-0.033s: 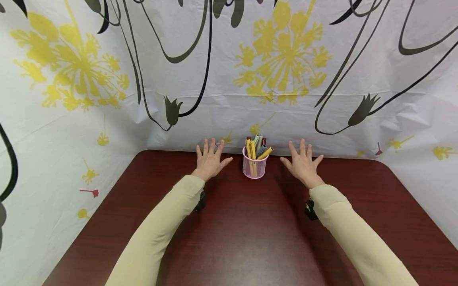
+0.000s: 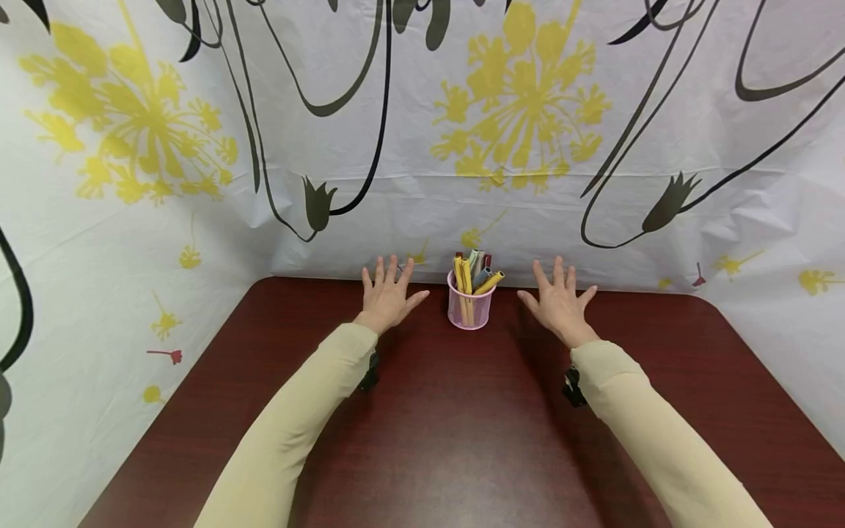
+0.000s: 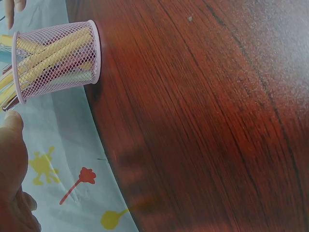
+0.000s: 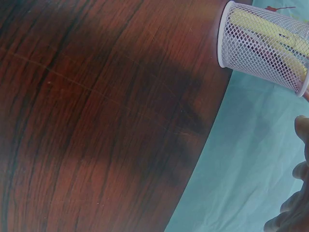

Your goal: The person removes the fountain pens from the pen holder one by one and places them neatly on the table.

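Note:
A pink mesh pen cup (image 2: 469, 312) stands upright near the back edge of the dark red-brown table, holding several pens or markers (image 2: 467, 275), mostly yellow, with some grey, pale and dark red ones. To its left is my left hand (image 2: 385, 299), fingers spread and thumb towards the cup. My right hand (image 2: 557, 304) mirrors it on the other side, also spread. Neither hand touches the cup or holds anything. In the left wrist view the cup (image 3: 58, 60) appears sideways, above the left thumb (image 3: 13, 123). The right wrist view shows the mesh cup (image 4: 260, 46) and part of the right hand (image 4: 297, 188).
Wood-grain tabletop (image 2: 462, 425) stretches from the cup towards me. Behind and beside it hangs a white sheet (image 2: 396, 147) printed with yellow flowers and dark stems. A small black device (image 2: 573, 387) sits under the right wrist, another (image 2: 370, 372) under the left.

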Available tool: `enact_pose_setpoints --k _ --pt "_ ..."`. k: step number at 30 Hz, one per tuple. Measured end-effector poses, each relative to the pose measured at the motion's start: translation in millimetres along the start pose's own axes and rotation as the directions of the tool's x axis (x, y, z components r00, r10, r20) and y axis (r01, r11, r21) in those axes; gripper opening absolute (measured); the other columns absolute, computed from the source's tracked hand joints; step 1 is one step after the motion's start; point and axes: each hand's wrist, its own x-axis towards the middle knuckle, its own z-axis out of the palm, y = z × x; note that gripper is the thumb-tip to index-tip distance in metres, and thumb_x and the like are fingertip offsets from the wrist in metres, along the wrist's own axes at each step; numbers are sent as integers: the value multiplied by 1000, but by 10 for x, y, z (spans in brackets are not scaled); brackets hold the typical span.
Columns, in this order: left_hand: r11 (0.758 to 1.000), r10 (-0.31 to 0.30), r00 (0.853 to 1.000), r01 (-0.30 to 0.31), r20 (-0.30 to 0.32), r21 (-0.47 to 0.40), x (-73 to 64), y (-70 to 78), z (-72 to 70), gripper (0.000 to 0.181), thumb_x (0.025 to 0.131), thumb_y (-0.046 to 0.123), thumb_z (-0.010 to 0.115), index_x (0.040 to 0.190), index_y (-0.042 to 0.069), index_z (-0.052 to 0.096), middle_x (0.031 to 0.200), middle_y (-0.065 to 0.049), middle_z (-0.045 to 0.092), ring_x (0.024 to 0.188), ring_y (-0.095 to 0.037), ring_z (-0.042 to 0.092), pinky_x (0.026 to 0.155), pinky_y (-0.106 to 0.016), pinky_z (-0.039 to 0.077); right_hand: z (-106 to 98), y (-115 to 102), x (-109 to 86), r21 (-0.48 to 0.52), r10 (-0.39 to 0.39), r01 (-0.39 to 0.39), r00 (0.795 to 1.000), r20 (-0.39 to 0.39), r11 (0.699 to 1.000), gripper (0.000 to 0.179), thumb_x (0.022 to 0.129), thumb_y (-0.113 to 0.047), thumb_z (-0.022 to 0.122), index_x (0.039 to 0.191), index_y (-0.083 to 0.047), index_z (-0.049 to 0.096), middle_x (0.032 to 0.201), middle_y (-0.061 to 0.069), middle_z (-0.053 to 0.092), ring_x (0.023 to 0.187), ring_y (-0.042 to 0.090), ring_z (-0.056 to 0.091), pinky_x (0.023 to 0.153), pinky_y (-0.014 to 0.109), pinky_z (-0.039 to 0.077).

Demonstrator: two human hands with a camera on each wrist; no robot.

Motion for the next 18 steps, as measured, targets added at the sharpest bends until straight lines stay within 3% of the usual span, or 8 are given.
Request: enact_pose_setpoints --k 9,18 --pt "1000 3 1000 -3 6 -5 -11 12 -9 74 94 64 29 153 26 4 159 -11 0 145 -34 -7 113 -57 -3 22 27 -15 50 -13 13 1000 -4 999 71 98 -42 46 152 -11 12 154 29 -5 139 50 -4 97 77 -6" --pt "999 25 1000 -25 -18 -44 -25 42 13 75 94 63 30 153 23 7 158 -14 4 144 -36 -4 113 -59 0 88 27 -5 205 -66 66 998 -7 977 72 96 -35 53 150 -3 17 152 32 8 140 48 6 100 76 4"
